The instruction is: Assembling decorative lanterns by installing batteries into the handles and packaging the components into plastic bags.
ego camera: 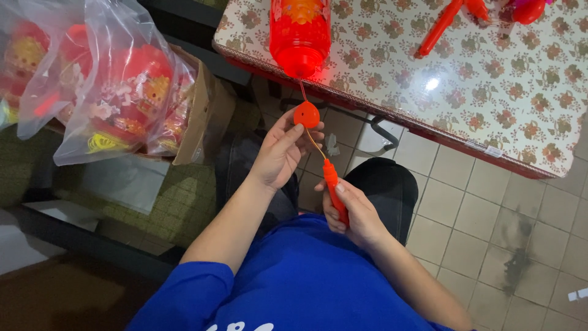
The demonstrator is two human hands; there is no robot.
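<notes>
- Left hand (278, 153) pinched the red disc (306, 114) at 12 o'clock, below the red lantern (300, 30) on the tabletop (490, 104).
- Right hand (352, 214), fingers closed, gripped the red handle (335, 193).
- Risk: tugging the thin cord (315, 144) might drag the overhanging lantern off.
- Clear bags (104, 79) in a cardboard box (205, 116), at 10 o'clock, held red lanterns.

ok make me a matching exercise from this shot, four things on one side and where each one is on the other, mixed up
Things:
1. red lantern
2. small red disc
3. red stick handle
4. clear plastic bags

Places:
A. gripped in the right hand
B. sitting in a cardboard box at the left
C. lying on the flowered tablecloth, its end over the table edge
D. pinched by the fingers of the left hand

Pairs: 1-C, 2-D, 3-A, 4-B
</notes>
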